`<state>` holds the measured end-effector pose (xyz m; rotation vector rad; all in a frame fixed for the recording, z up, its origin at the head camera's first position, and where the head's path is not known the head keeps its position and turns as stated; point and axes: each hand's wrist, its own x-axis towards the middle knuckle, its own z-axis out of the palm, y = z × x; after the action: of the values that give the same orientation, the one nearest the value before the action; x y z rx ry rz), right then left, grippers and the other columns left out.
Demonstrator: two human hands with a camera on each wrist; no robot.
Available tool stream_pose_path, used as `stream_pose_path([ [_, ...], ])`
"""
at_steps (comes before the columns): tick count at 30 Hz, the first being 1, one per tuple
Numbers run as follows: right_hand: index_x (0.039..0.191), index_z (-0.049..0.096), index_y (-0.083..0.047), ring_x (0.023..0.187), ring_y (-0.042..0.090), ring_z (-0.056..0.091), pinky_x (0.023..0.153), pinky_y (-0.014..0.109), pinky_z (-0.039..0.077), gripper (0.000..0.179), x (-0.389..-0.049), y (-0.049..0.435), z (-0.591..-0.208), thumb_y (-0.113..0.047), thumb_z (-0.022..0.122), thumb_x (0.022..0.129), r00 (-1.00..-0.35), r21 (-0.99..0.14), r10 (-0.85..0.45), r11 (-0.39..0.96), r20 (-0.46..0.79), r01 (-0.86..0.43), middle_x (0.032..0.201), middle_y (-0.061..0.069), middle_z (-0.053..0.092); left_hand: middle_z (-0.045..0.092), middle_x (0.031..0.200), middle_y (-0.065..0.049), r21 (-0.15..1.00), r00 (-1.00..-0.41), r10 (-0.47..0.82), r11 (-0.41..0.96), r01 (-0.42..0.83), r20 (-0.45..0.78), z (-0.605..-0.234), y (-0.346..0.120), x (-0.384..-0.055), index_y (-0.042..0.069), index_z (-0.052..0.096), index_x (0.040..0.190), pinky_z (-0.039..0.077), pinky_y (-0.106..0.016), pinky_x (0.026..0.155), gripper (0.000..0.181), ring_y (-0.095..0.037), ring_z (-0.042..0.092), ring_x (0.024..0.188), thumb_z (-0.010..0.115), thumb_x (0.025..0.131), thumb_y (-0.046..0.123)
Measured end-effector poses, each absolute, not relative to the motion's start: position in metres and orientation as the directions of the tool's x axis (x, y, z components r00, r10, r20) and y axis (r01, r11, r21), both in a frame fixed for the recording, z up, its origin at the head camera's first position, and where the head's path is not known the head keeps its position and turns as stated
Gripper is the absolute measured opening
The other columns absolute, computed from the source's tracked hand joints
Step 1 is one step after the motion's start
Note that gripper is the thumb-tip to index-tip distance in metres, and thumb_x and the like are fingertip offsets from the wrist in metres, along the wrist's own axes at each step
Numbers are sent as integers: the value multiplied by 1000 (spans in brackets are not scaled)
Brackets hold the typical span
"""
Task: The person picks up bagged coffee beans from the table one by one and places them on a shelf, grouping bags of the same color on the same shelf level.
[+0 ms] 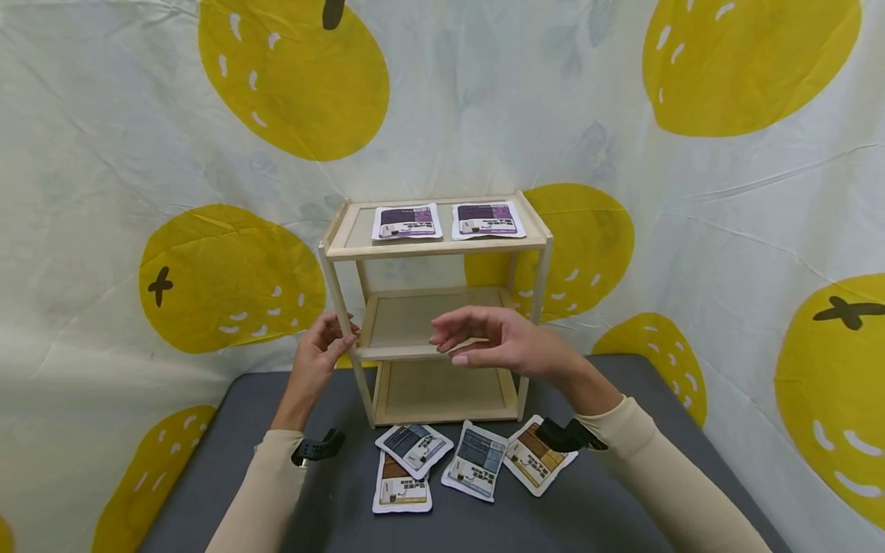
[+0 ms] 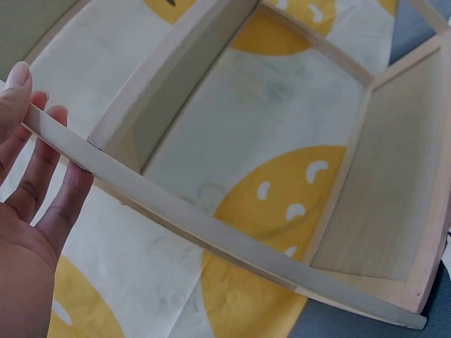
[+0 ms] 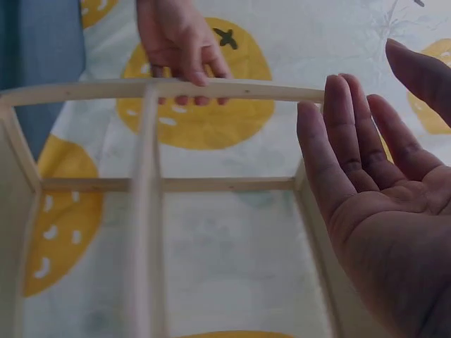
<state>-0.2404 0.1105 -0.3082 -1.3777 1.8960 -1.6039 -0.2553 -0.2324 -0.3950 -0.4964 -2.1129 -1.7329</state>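
Note:
A three-tier wooden shelf rack (image 1: 435, 250) stands on the table. My left hand (image 1: 318, 357) holds its left front post (image 2: 190, 201), thumb on one side and fingers on the other. In front of the middle tier, my right hand (image 1: 508, 338) hovers with loosely bent, spread fingers and nothing in them. The right wrist view shows its palm and fingers (image 3: 342, 134) beside the frame. Two purple-labelled flat packets (image 1: 406, 222) (image 1: 488, 220) lie side by side on the top tier.
Several flat packets lie before the rack: a blue-labelled one (image 1: 415, 449) overlapping a brown one (image 1: 402, 491), another blue one (image 1: 477, 461), and a brown one (image 1: 535, 458) partly behind my right wristband. The dark table (image 1: 332, 507) meets patterned cloth (image 1: 442, 92) behind.

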Motion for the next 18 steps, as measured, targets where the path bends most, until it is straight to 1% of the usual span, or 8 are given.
stream_pose_path([
  [4, 141, 55, -3, 119, 29, 64, 99, 41, 54, 47, -239, 110, -331, -1, 68, 96, -506, -901, -806, -75, 308, -427, 129, 16, 66, 62, 113, -28, 850, -867, 37, 185, 494, 496, -402, -235, -261, -3, 56, 128, 53, -24, 86, 31, -30, 64, 102, 62, 99, -1],
  [10, 139, 57, -1, 120, 27, 64, 99, 40, 54, 46, -238, 111, -363, -1, 69, 95, -528, -936, -812, -60, 249, -348, 130, 16, 66, 63, 114, -25, 854, -869, 22, 176, 489, 493, -416, -240, -273, 2, 58, 130, 54, -25, 86, 33, -22, 65, 102, 64, 98, 1],
  [15, 140, 56, -2, 122, 28, 63, 100, 40, 53, 46, -238, 114, -379, -4, 69, 96, -537, -950, -816, -45, 213, -308, 132, 17, 65, 64, 114, -22, 851, -866, 19, 178, 494, 499, -418, -241, -274, 5, 58, 131, 54, -26, 88, 33, -21, 65, 103, 65, 99, 9],
  [18, 141, 55, -2, 123, 30, 62, 101, 39, 53, 46, -240, 116, -387, -5, 68, 96, -545, -957, -814, -43, 201, -289, 133, 18, 64, 64, 115, -22, 849, -864, 21, 175, 498, 503, -418, -241, -273, 5, 58, 131, 54, -26, 88, 33, -22, 65, 104, 65, 99, 9],
])
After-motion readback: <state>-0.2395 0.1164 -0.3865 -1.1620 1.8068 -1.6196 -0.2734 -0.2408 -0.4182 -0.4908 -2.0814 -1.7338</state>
